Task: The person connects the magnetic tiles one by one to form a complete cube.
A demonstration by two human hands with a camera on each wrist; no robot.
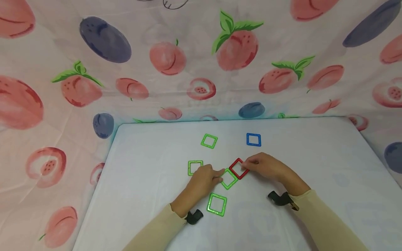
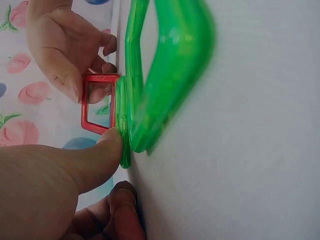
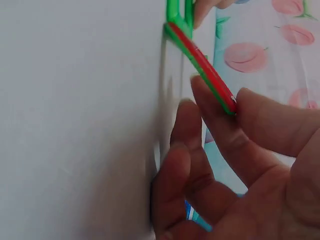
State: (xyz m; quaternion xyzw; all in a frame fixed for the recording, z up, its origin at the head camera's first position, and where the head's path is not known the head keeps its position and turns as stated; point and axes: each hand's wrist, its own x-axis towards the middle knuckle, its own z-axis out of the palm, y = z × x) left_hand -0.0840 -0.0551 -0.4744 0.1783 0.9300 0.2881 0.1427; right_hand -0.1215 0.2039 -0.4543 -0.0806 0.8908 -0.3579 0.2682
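Between its thumb and fingers, the right hand (image 1: 267, 167) pinches a red hollow square magnetic tile (image 1: 233, 164). The right wrist view shows this red tile (image 3: 210, 70) tilted up off the table, with a green edge along its underside. One side of it meets a green square magnetic tile (image 1: 231, 184) in the middle of the table. The left hand (image 1: 202, 181) holds that green tile at its left side, thumb and index finger on it. In the left wrist view the left thumb (image 2: 107, 150) presses the green tile's edge, other fingers curled below.
Another green tile (image 1: 216, 213) lies nearest the person, and one (image 1: 190, 168) sits partly behind the left hand. Farther back are a green tile (image 1: 203, 143) and a blue square tile (image 1: 253, 145). The white table (image 1: 150, 153) meets a fruit-print cloth (image 1: 176, 104) at its back edge.
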